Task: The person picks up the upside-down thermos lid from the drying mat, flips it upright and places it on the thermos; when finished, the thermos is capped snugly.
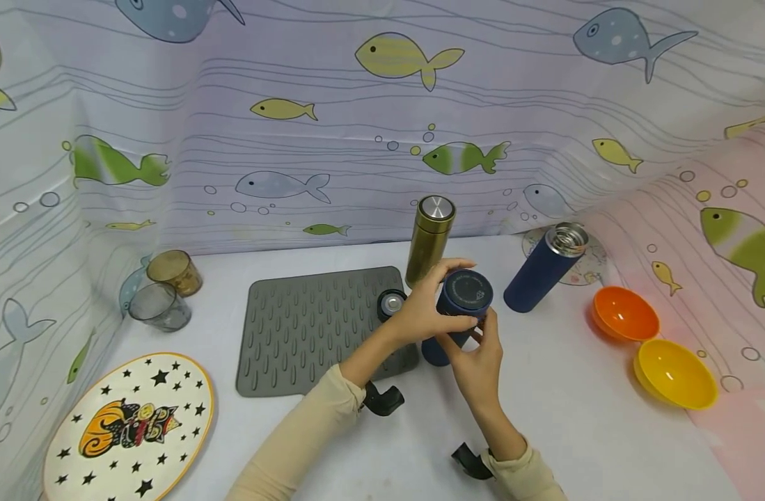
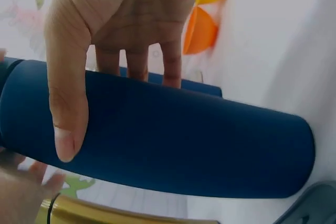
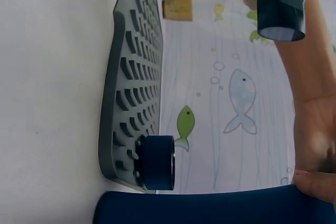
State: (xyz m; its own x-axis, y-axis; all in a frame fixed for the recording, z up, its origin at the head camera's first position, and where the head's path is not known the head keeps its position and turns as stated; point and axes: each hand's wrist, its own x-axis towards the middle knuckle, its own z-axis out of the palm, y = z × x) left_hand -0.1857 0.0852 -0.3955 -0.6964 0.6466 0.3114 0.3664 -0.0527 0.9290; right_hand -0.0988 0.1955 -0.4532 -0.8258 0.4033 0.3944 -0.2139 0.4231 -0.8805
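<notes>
Both hands hold a navy thermos flask [image 1: 437,351] that stands nearly upright over the table. The left hand [image 1: 422,306] wraps its thumb and fingers round the upper end, whose dark round face carries faint print. Just below, the right hand [image 1: 479,365] grips the body; in the left wrist view its thumb [image 2: 67,114] lies across the near side with fingers behind. A small navy lid [image 3: 157,162] sits on the grey ridged mat [image 1: 307,334], left of the flask. A second navy flask [image 1: 535,275] stands uncapped to the right, its steel mouth showing.
Behind the hands stands a gold flask [image 1: 427,243] with a silver-topped lid. An orange bowl [image 1: 626,313] and a yellow bowl [image 1: 675,376] are at right. Two glasses [image 1: 175,271] are back left, and a star-patterned oval plate [image 1: 128,424] lies front left. Fish-print sheeting surrounds the table.
</notes>
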